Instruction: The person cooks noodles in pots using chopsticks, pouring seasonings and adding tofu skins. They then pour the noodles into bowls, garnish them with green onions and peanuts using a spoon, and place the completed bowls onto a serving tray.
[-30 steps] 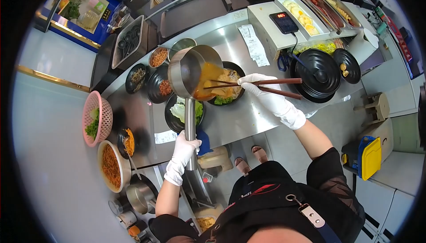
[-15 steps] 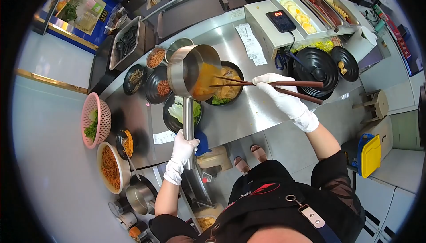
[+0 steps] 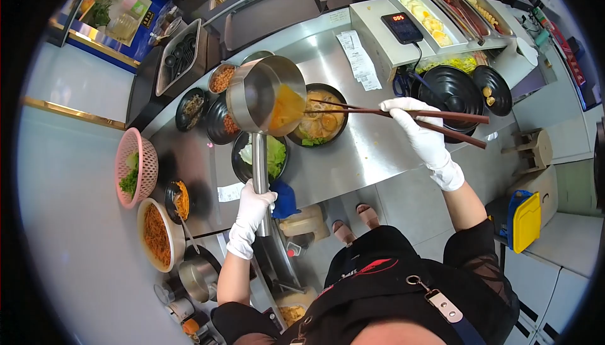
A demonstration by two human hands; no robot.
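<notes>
My gloved left hand (image 3: 253, 209) is wrapped round the handle of a steel saucepan (image 3: 247, 96), which is tilted and has some orange broth inside. To the right of the pan sits a black bowl (image 3: 344, 122) of soup (image 3: 328, 118) with a green leaf at its near side. In my gloved right hand (image 3: 421, 132) is a pair of long dark chopsticks (image 3: 454, 118), their tips over the soup beside the pan. Below the pan stands another black bowl (image 3: 242, 167) holding lettuce (image 3: 275, 156). The pan partly covers a small bowl of peanuts (image 3: 230, 124).
Several black bowls (image 3: 450, 90) are stacked at the right, near a digital timer (image 3: 402, 28) and trays of food. Paper receipts (image 3: 358, 58) lie on the steel counter (image 3: 353, 172). A pink basket (image 3: 150, 165) and a tub of noodles (image 3: 156, 238) stand at the left.
The saucepan has shifted left, away from above the soup bowl, uncovering more of the soup. My right hand has drawn the chopsticks to the right.
</notes>
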